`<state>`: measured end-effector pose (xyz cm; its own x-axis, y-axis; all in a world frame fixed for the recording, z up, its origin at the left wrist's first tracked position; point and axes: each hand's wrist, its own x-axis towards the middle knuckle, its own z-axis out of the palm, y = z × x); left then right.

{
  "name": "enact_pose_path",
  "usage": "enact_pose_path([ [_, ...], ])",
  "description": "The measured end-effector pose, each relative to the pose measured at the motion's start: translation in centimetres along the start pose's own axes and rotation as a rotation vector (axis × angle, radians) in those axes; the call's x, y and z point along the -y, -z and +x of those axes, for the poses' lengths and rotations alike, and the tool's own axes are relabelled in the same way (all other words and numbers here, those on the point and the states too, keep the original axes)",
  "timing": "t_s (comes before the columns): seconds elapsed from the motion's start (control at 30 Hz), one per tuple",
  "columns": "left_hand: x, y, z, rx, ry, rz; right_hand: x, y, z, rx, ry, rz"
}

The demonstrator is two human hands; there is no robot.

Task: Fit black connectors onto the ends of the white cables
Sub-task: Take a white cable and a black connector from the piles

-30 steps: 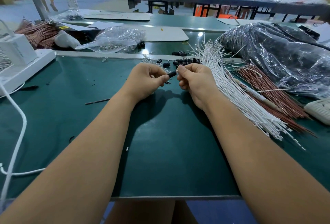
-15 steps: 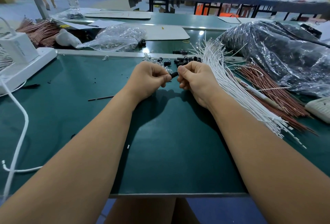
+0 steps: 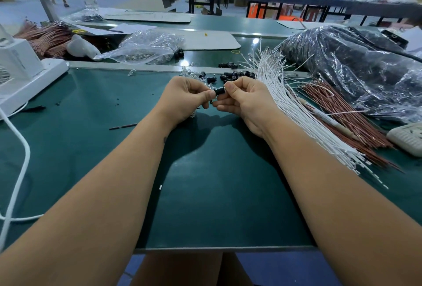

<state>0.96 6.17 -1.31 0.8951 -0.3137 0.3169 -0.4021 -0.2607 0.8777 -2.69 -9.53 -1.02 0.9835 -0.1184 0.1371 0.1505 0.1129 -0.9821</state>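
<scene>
At a green bench (image 3: 217, 194) in a crowded assembly hall, a worker holds a black connector (image 3: 219, 91) between two hands, just above the mat. The left hand (image 3: 186, 100) has its fingers curled, thumb and forefinger pinching the connector's left end; the right hand (image 3: 245, 99) pinches its other end, the remaining fingers tucked under. Compared with a second ago, the hands have drawn fractionally closer and the connector lies more level between the thumbs, a sign, it would seem, that a part is being pressed into it rather than merely lined up. No white wire shows entering it; what is being seated cannot be made out behind the fingers.

The connector is a short, dark, matte cylinder with a pale glint at its right end. More connectors (image 3: 233, 76) lie loose just beyond the hands, beside small clear parts (image 3: 189, 73). The white cables (image 3: 294, 112) fan out in a thick sheaf at the worker's right, touching the right wrist, their bare tips reaching toward the near edge. Most of the job, judging by that pile, remains.
</scene>
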Motion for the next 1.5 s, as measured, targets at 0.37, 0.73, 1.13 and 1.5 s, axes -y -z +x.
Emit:
enact_pose_path([
  [0.37,-0.1,-0.2,0.0,0.005,0.004,-0.019,0.3,0.1,-0.1,0.025,-0.034,0.047],
  [0.73,-0.6,-0.6,-0.2,0.007,0.006,0.003,0.3,-0.1,0.1,0.011,-0.024,-0.040],
  [1.13,-0.2,-1.2,0.3,-0.042,-0.019,-0.071,0.7,-0.1,0.2,-0.011,-0.073,0.235],
  [1.5,-1.1,-0.5,0.3,0.023,0.049,0.041,-0.1,-0.8,0.1,-0.170,0.169,-0.022],
])
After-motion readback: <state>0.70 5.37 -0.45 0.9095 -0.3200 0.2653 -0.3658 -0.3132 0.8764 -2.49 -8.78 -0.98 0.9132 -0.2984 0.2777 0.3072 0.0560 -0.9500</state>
